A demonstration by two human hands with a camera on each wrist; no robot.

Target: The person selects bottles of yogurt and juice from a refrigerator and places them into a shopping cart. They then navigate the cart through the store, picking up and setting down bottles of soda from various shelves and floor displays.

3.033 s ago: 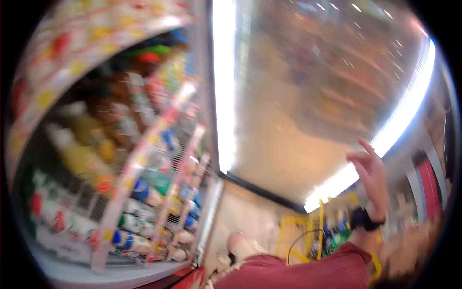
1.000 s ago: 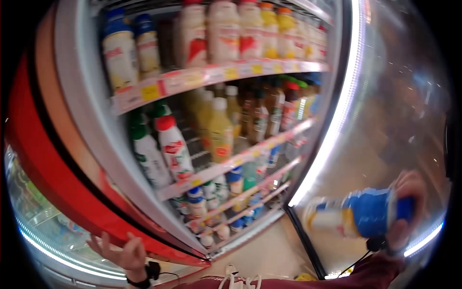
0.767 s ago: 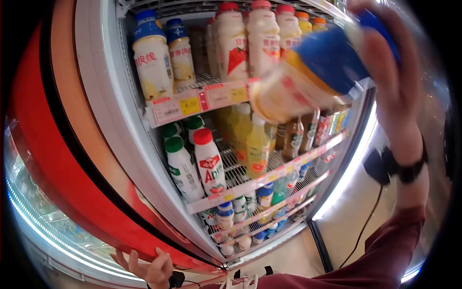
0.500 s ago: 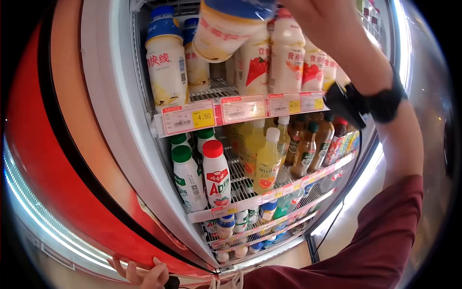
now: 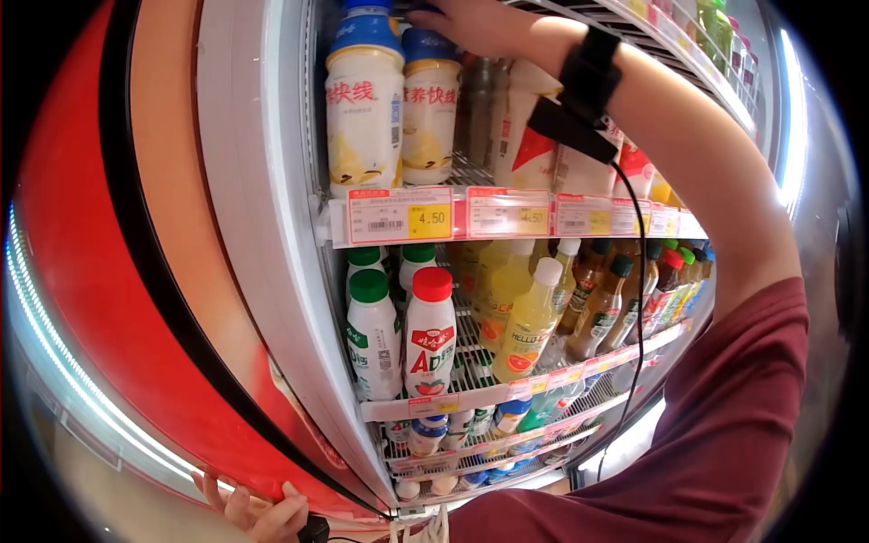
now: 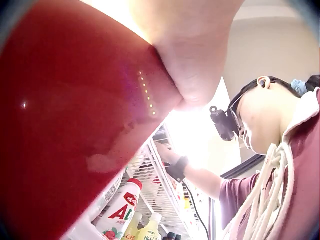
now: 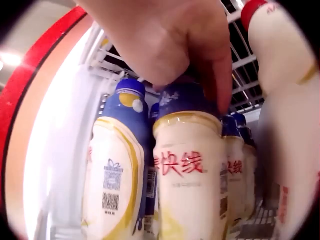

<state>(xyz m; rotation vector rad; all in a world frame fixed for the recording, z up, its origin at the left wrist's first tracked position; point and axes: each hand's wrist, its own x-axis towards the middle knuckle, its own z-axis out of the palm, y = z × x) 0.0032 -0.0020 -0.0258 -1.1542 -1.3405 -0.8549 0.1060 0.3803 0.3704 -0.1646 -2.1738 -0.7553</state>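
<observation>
In the head view my right hand (image 5: 471, 25) reaches onto the upper cooler shelf. In the right wrist view its thumb and fingers grip the blue top of a white milk drink bottle (image 7: 190, 172) from above; the cap is hidden under the hand. This bottle stands upright in the row, beside a matching blue-capped bottle (image 5: 365, 109) at its left. Low at the left of the head view, my left hand (image 5: 258, 516) has its fingers loosely bent at the edge of the red cooler panel (image 5: 81, 299). The left wrist view shows that hand against the panel's edge.
Price tags (image 5: 400, 217) line the shelf front. Pink-capped strawberry bottles (image 5: 525, 118) stand right of the hand. Below are a red-capped bottle (image 5: 430, 339), a green-capped bottle (image 5: 369, 339) and yellow juice bottles (image 5: 529, 326). A black cable (image 5: 641, 290) hangs from the right wrist.
My right hand, at first raised without a bottle, later carries the blue-topped bottle from the right, leftwards onto the upper shelf, where it now stands. My left hand stays at the red panel's edge lately.
</observation>
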